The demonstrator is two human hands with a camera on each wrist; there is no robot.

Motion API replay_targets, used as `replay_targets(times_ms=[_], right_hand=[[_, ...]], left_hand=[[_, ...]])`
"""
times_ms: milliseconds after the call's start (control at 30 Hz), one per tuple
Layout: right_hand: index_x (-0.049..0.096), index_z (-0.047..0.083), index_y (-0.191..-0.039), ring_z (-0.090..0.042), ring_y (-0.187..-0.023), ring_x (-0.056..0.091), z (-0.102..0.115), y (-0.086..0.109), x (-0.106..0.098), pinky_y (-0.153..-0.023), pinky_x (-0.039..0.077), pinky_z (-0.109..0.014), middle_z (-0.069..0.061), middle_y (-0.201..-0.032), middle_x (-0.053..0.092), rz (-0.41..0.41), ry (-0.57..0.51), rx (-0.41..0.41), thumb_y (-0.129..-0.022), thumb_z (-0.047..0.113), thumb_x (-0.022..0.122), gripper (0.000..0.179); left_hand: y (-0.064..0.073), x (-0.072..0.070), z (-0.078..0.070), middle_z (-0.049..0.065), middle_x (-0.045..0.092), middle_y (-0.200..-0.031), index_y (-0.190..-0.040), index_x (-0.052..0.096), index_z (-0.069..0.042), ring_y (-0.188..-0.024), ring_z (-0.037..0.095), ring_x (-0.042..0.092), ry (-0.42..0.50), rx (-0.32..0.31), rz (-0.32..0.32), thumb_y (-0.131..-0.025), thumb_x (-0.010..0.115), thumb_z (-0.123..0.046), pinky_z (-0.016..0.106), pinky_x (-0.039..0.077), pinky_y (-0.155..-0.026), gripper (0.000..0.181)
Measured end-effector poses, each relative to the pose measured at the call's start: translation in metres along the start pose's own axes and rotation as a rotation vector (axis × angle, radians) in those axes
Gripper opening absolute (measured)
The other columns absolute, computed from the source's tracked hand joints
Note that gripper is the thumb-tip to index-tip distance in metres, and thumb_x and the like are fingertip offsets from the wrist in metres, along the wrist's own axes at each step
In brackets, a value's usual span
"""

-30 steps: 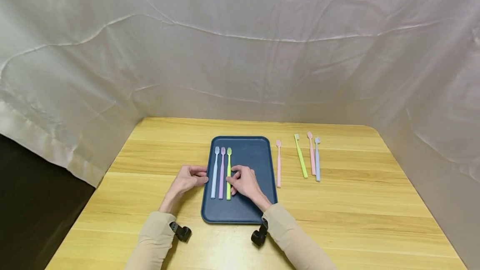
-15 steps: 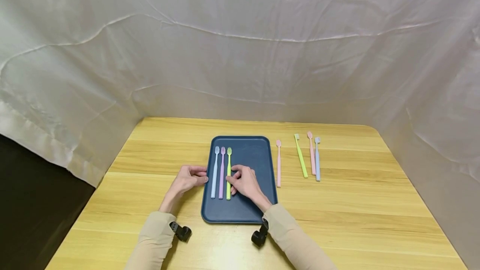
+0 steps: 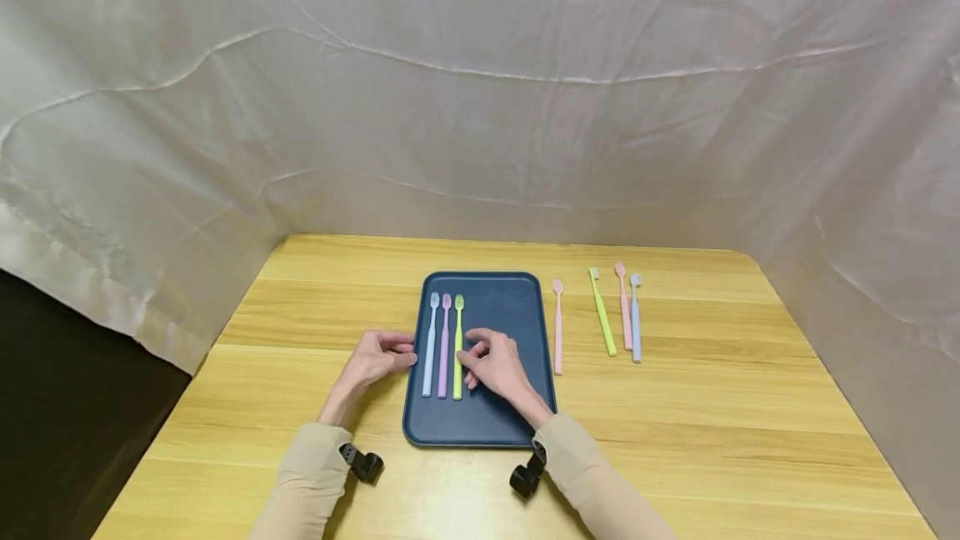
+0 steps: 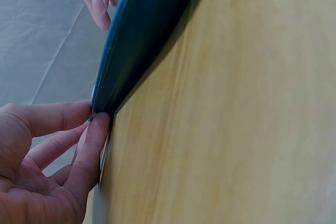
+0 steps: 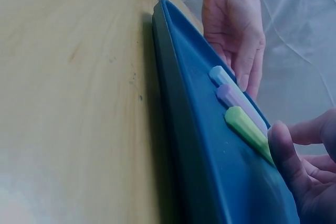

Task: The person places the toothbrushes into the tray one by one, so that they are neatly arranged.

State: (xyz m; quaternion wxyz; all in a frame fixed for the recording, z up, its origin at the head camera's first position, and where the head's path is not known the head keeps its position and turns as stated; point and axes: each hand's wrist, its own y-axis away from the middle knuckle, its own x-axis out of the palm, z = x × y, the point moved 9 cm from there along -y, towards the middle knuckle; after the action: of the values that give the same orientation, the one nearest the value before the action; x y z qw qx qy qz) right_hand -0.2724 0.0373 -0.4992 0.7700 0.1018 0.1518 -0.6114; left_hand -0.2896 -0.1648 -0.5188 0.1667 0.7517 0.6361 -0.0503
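Observation:
On the dark blue tray [image 3: 502,432] three toothbrushes lie side by side: a light blue toothbrush [image 3: 429,357], a purple toothbrush [image 3: 443,357] and a yellow-green toothbrush [image 3: 457,382]. My left hand [image 3: 381,359] pinches the tray's left rim between thumb and finger, as the left wrist view also shows at the tray's edge [image 4: 113,77]. Over the tray, my right hand [image 3: 495,367] is just right of the yellow-green toothbrush, thumb and index finger parted. Its thumb [image 5: 283,150] overlaps that toothbrush in the right wrist view.
Right of the tray on the wooden table [image 3: 712,407] lie a pink toothbrush [image 3: 558,332], another yellow-green toothbrush [image 3: 603,315], a second pink toothbrush [image 3: 625,315] and a blue toothbrush [image 3: 636,323]. Pale fabric [image 3: 480,123] hangs behind the table.
My right hand has released the yellow-green toothbrush and shifted slightly right. The left hand stays at the tray's rim.

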Motion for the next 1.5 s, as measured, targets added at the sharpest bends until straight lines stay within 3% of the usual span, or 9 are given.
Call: replay_targets(times_ms=[533, 867, 1167, 1500], right_hand=[[0.058, -0.004, -0.135, -0.015, -0.049, 0.064, 0.001, 0.014, -0.025, -0.051, 0.057, -0.036, -0.019, -0.084, 0.069, -0.014, -0.07, 0.006, -0.093, 0.01, 0.069, 0.046], [0.056, -0.006, -0.136, -0.012, -0.05, 0.063, 0.007, 0.026, -0.048, -0.054, 0.058, -0.044, -0.031, -0.091, 0.066, 0.016, -0.119, -0.048, -0.095, 0.012, 0.068, 0.046], [0.055, -0.007, -0.134, -0.009, -0.053, 0.06, -0.013, 0.04, -0.085, -0.05, 0.056, -0.033, -0.025, -0.089, 0.064, -0.044, -0.148, 0.0, -0.095, 0.01, 0.067, 0.044], [0.053, -0.011, -0.134, -0.008, -0.057, 0.063, -0.046, 0.057, -0.145, -0.051, 0.054, -0.026, 0.0, -0.086, 0.065, -0.175, -0.178, 0.051, -0.094, 0.002, 0.066, 0.044]], left_hand=[[0.0, -0.001, 0.0, 0.029, 0.072, -0.106, -0.123, 0.063, 0.016, -0.083, 0.009, 0.066, -0.008, 0.003, -0.004, -0.083, 0.073, 0.003, 0.015, 0.053, -0.072, 0.044], [-0.001, -0.001, 0.001, 0.027, 0.073, -0.104, -0.122, 0.063, 0.016, -0.082, 0.009, 0.067, -0.009, 0.007, -0.002, -0.083, 0.072, 0.003, 0.016, 0.053, -0.072, 0.042], [-0.002, 0.0, 0.001, 0.025, 0.073, -0.102, -0.122, 0.064, 0.014, -0.08, 0.009, 0.066, -0.005, -0.003, -0.009, -0.082, 0.072, 0.004, 0.016, 0.053, -0.071, 0.042], [-0.001, -0.001, 0.003, 0.027, 0.072, -0.104, -0.122, 0.064, 0.014, -0.083, 0.01, 0.066, -0.007, 0.004, -0.01, -0.082, 0.073, 0.003, 0.016, 0.053, -0.072, 0.043]])
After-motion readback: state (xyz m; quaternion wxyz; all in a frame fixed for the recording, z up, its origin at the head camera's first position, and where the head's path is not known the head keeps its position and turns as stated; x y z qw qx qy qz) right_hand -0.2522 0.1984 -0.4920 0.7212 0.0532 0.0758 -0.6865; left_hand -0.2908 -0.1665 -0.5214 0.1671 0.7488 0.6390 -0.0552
